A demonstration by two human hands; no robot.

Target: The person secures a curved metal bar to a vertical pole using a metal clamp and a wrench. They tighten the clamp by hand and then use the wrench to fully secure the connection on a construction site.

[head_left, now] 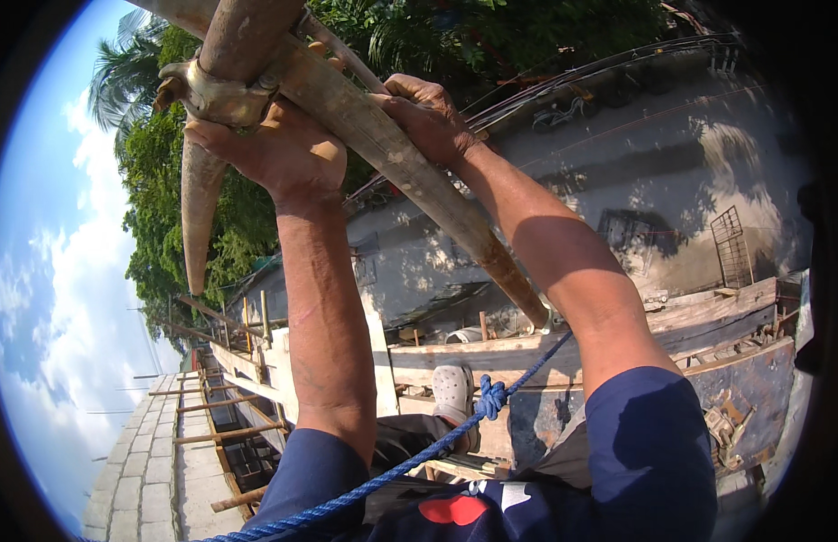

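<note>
A scaffold coupler joins rusty scaffold pipes at the upper left. My left hand is wrapped from below round the long diagonal pipe, its thumb against the coupler and fingertips showing past the pipe. Just beyond that pipe, my right hand is closed on a thin metal bar that runs up toward the coupler; its far end is hidden. Another pipe hangs below the coupler. A knotted blue rope crosses in front of me, from near the diagonal pipe's lower end to the lower left.
Wooden planks lie below, near my foot in a grey clog. A block wall with wooden poles stands at the lower left. Cables run along the grey wall far below. Trees rise behind the pipes.
</note>
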